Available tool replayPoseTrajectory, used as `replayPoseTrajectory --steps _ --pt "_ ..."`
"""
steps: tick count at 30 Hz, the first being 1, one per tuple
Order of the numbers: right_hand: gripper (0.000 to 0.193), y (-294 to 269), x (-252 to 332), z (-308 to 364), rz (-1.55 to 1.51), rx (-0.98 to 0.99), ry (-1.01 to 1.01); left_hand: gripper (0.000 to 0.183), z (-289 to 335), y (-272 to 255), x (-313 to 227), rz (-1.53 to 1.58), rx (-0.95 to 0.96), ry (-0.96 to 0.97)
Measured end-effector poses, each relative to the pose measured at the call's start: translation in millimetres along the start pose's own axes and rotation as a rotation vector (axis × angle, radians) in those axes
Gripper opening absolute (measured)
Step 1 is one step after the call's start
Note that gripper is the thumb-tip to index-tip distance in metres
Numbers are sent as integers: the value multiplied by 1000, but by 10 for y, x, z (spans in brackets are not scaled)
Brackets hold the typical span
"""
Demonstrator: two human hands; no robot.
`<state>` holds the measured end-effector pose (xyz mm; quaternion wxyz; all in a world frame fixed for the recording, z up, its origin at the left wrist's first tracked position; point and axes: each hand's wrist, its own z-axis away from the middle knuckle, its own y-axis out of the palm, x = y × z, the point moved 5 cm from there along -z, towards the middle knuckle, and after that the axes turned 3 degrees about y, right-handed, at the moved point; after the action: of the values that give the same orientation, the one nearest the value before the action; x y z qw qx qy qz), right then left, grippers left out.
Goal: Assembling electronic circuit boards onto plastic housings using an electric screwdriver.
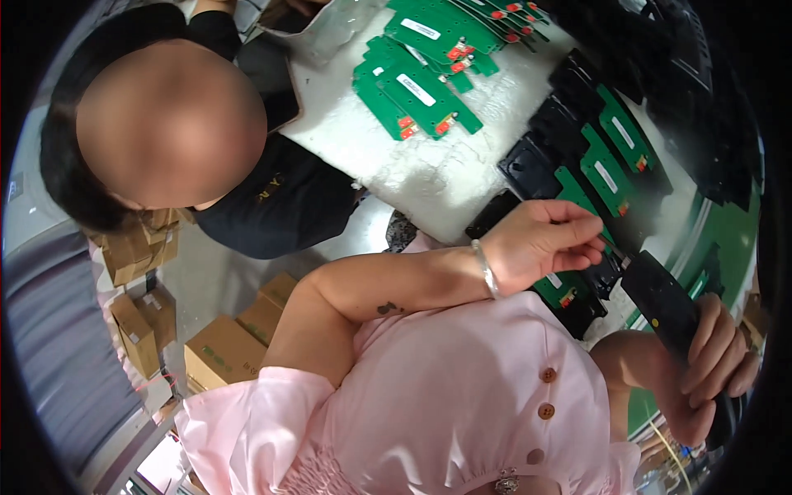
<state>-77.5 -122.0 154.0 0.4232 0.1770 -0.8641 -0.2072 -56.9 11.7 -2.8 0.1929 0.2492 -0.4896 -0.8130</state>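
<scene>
In my right hand (pixel 714 371) is a black electric screwdriver (pixel 660 297), the fingers wrapped round its body. Its thin bit points up and left toward my left hand (pixel 553 239). The fingers of that hand are curled, thumb and fingertips pinched together close to the bit; anything between them is too small to make out. Beneath and beyond my left hand are black plastic housings (pixel 532 165) in a row. Green circuit boards (pixel 606 177) with white labels and red parts lie on or beside them. Part of one board (pixel 554 280) shows below my left wrist.
Several green circuit boards (pixel 417 91) are piled on the white table (pixel 396 173) at the far side. A person in dark clothes (pixel 272 198) sits at the table's left. Cardboard boxes (pixel 223 346) stand on the floor at left. Dark items (pixel 693 99) crowd the far right.
</scene>
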Motion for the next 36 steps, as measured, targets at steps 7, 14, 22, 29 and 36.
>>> replayPoseTrajectory --steps 7,14,22,29,36 --pt "25 83 -12 128 98 -66 -4 27 24 61 139 -18 6 -128" --pt "35 -115 -581 58 276 191 167 40 206 -39 209 -26 75 -223" --pt "32 -70 -725 87 364 198 255 22 274 -103 184 -133 29 -249" --pt "28 -38 -799 153 495 50 354 17 254 -148 184 -211 53 -189" --pt "23 -18 -822 147 551 209 377 21 270 -183 129 -118 -4 -201"
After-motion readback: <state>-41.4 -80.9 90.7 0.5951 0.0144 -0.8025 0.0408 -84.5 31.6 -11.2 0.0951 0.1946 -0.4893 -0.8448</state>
